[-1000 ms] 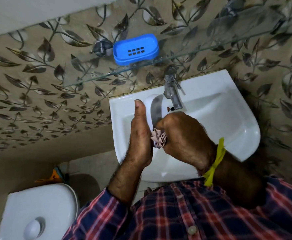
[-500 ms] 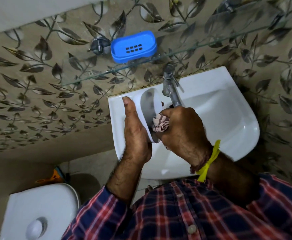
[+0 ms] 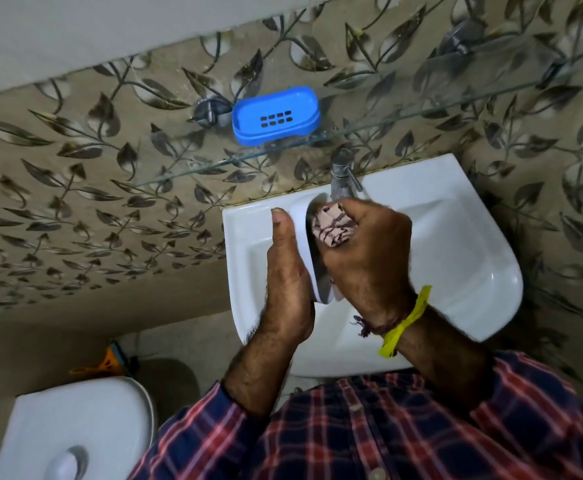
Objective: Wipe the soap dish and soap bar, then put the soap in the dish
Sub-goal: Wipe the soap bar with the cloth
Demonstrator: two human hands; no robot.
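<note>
Head view: two hands, left [image 3: 288,271] and right [image 3: 369,251], one soap bar [image 3: 305,244], one cloth [image 3: 333,226].

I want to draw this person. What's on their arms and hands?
Bare hands, no gloves. Both arms wear a plaid shirt in navy, red and white, sleeves pushed up. The right wrist has a yellow band and a dark thread with a frayed end.

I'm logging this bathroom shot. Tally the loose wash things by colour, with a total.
Blue: 1, the slotted tray on the glass shelf
White: 1, the dish in the left hand
Pink patterned: 1, the cloth in the right hand
Total: 3
</note>
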